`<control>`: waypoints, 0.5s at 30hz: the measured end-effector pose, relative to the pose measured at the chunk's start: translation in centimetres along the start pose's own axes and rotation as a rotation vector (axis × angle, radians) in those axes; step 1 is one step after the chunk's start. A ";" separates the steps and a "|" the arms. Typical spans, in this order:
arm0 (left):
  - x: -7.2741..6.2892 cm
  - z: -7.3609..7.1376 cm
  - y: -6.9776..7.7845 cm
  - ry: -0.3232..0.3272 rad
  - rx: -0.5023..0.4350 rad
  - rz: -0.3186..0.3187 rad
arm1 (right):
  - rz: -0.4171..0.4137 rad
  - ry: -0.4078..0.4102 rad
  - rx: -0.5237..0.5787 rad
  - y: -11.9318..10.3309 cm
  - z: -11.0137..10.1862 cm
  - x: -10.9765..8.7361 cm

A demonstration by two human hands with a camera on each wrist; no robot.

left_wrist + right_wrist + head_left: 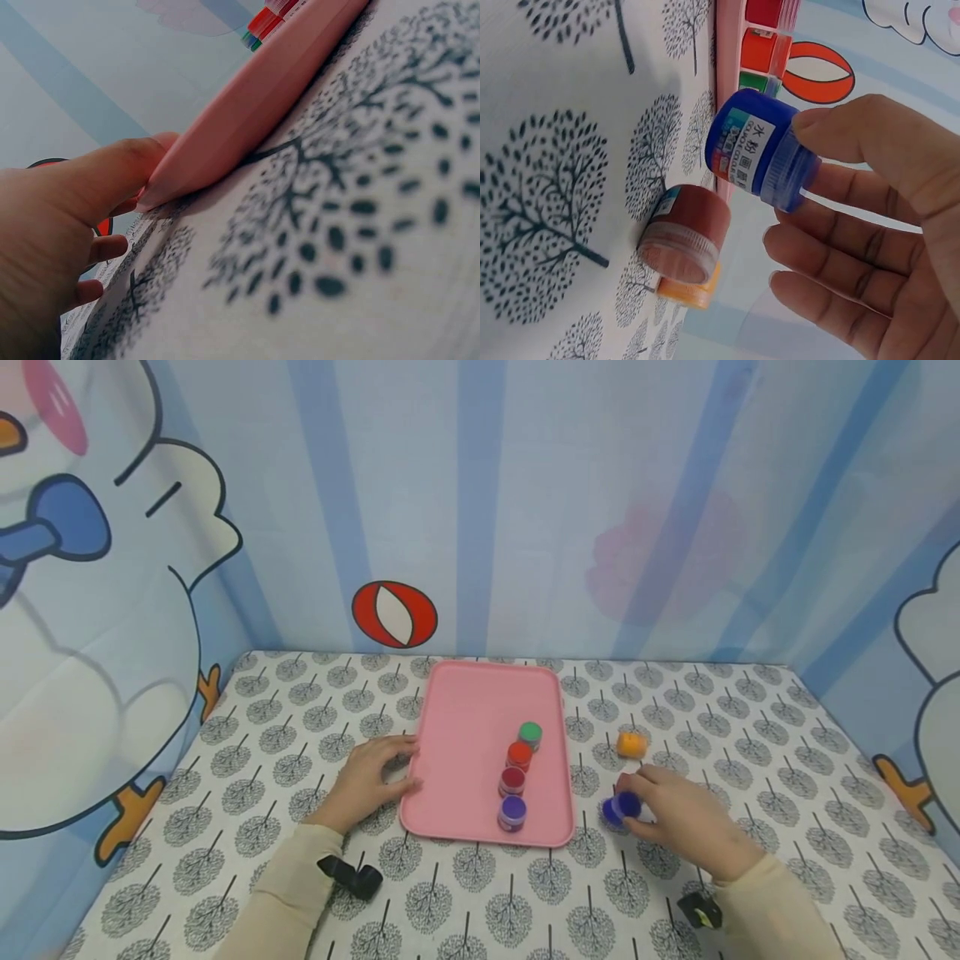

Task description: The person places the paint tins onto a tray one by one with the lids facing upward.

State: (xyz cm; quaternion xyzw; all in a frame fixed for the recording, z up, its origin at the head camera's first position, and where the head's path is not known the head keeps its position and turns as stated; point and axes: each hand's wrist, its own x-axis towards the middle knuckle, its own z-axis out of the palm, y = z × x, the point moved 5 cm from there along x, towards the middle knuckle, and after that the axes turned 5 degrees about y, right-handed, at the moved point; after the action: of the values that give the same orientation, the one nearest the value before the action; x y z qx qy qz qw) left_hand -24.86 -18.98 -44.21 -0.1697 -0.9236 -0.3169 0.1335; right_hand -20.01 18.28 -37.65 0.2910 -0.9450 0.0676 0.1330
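Note:
My right hand (678,818) pinches a blue paint jar (754,146) between thumb and fingers, right of the tray. The jar is tilted, its gouache label facing the right wrist camera. Close by stands a brownish-red paint jar (697,221), partly hidden by my hand in the head view. Beyond it is an orange paint jar (632,745). My left hand (367,777) rests at the left rim of the pink tray (480,693), thumb and fingers extended to the edge. Along the tray's right half stand a green jar (530,733), an orange-red jar (519,754), a dark red jar (512,781) and a purple jar (512,812).
A white cloth (255,760) printed with grey trees covers the table. Behind it hangs a blue striped curtain (525,510) with cartoon figures. Black straps with small devices sit at both wrists.

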 end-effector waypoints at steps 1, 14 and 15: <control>0.0 0.0 0.0 0.001 -0.002 0.002 | -0.001 0.002 0.000 -0.1 0.0 0.1; 0.0 0.0 0.0 0.023 -0.002 0.036 | -0.050 0.046 0.000 -1.9 0.0 1.2; 0.0 0.0 0.0 0.024 -0.007 0.035 | -0.056 0.047 0.005 -2.0 0.1 1.2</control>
State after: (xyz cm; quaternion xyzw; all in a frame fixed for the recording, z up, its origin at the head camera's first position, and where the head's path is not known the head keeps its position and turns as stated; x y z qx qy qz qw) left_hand -24.84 -18.96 -44.20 -0.1825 -0.9177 -0.3196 0.1493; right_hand -19.87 15.97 -37.29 0.3158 -0.9330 0.0733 0.1562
